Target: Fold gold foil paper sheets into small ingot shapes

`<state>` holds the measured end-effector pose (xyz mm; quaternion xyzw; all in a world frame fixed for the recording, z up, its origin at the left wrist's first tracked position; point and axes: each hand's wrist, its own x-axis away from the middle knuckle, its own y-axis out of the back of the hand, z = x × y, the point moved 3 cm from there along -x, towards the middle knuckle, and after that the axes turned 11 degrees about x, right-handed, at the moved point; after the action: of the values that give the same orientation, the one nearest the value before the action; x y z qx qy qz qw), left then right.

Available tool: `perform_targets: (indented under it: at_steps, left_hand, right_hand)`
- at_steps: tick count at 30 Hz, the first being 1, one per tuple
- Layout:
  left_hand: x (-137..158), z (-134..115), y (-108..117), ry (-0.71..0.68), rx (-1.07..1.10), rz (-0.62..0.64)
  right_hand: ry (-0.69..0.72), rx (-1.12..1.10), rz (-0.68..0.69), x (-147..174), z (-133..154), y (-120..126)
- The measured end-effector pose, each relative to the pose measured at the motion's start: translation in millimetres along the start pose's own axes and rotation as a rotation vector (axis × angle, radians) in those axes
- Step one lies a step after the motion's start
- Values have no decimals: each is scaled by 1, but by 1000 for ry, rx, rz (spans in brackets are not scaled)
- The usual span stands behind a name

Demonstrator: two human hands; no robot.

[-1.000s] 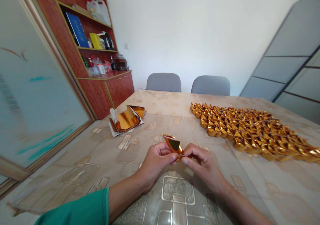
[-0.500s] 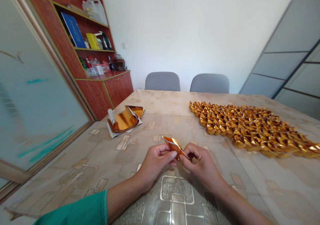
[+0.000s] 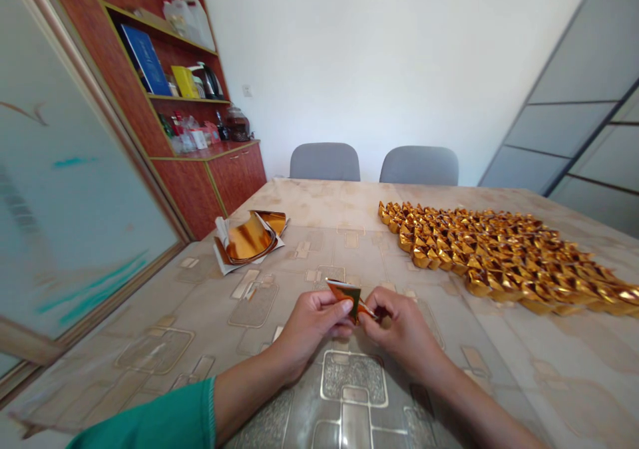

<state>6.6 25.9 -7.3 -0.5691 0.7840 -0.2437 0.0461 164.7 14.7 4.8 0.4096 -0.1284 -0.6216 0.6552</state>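
Observation:
A folded piece of gold foil paper [image 3: 345,292] is held between my two hands above the near part of the table. My left hand [image 3: 315,321] pinches its left side, thumb on the front face. The fingertips of my right hand [image 3: 394,319] are closed on its right end, where a narrow folded corner sticks out. The far right of the table carries rows of folded gold paper ingots [image 3: 479,249], packed close together. To the left lies a stack of loose gold foil sheets [image 3: 252,237] with white backing, curled at the edges.
A patterned plastic cover [image 3: 309,239] lies over the table. Two grey chairs [image 3: 324,161] [image 3: 419,165] stand at its far side. A red-brown cabinet [image 3: 234,173] with bottles and a kettle is at the back left, beside a frosted glass door [image 3: 74,169].
The gold paper has turned in my fingers: its upper part now stands as a flat dark triangular face, and the right end is bent down. Both hands have barely moved.

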Motion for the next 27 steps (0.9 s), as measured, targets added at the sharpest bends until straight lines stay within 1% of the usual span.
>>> perform_targets:
  at_steps: [4, 9, 12, 16, 21, 27]
  left_hand:
    - [-1, 2, 0, 4, -23, 19]
    - [-2, 5, 1, 46, 12, 39]
    - [-2, 4, 1, 67, 39, 36]
    - [-2, 1, 2, 90, 81, -5]
    - [1, 2, 1, 107, 92, 29]
    - [1, 1, 1, 129, 88, 10]
  right_hand:
    - [62, 53, 4, 0, 5, 0]
    - [109, 94, -16, 0, 7, 0]
    - [81, 64, 13, 1, 7, 1]
    - [15, -80, 22, 4, 7, 4]
    - [40, -110, 6, 4, 7, 4]
    - [48, -125, 40, 3, 6, 2]
